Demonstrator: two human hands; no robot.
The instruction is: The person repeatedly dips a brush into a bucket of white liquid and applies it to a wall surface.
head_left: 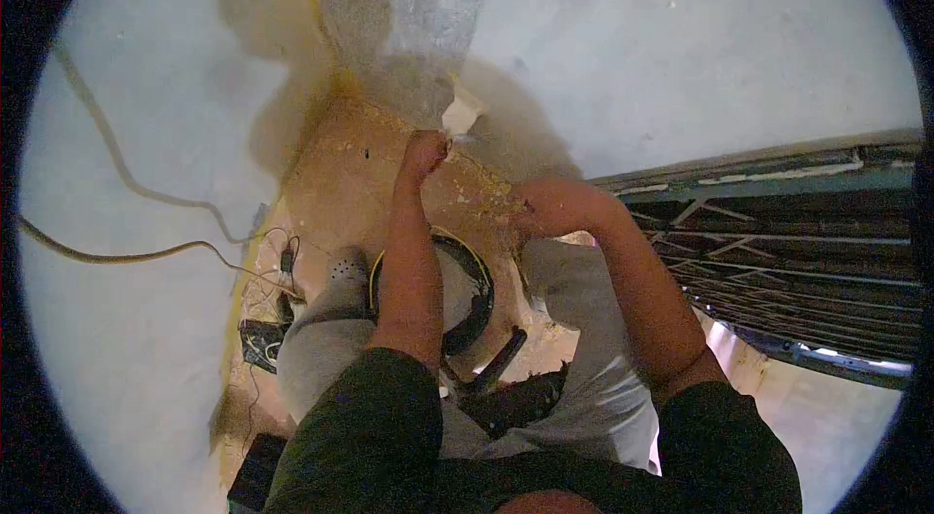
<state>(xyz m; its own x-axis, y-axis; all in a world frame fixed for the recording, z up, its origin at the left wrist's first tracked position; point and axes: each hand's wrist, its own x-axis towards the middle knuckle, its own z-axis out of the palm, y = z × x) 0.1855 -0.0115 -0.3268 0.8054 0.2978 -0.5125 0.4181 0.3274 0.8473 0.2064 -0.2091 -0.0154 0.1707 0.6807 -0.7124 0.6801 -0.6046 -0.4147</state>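
My left hand is closed, reaching to the foot of the wall. At its fingers is a pale, flat-bladed putty knife, its blade against the lower wall. A darker grey patch of plaster covers the wall corner above it. My right hand is low beside my right knee, close to the wall base; its fingers blend into the brown floor, and I cannot tell what they hold. Between my legs stands a black bucket with a yellow line along its rim and grey material inside, partly covered by my left forearm.
A folding metal gate stands on the right. A cable runs along the left wall to tangled wires and a black box on the floor. A black tool-like object lies between my legs, near the bucket.
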